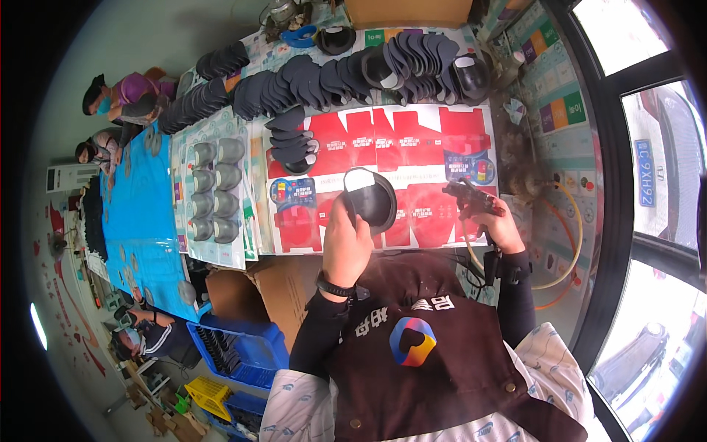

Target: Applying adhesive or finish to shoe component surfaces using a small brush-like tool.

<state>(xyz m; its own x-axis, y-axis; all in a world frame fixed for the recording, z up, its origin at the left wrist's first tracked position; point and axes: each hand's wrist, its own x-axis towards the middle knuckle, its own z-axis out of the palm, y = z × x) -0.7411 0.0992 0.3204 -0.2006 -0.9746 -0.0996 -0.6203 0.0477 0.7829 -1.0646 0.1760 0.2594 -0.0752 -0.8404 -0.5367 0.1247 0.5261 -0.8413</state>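
Observation:
My left hand [346,247] grips a black, cup-shaped shell [379,208] by its left edge, fingers wrapped round it. A white patch shows at the shell's upper left, and its hollow is turned up. To the right, my right hand [504,225] is closed round a dark spray gun [475,197], whose nozzle points left toward the shell with a gap between. Both hands are over the near part of a table covered with red printed card [412,140]. Beyond my left hand lies a short stack of similar dark shells [292,144].
Long nested rows of dark shells [294,85] line the table's far side. Grey cups [227,180] stand in two columns at left. A yellow hose [576,254] loops at right beside the window. Co-workers [132,96] sit along a blue table [140,214]; a blue crate [254,353] stands below.

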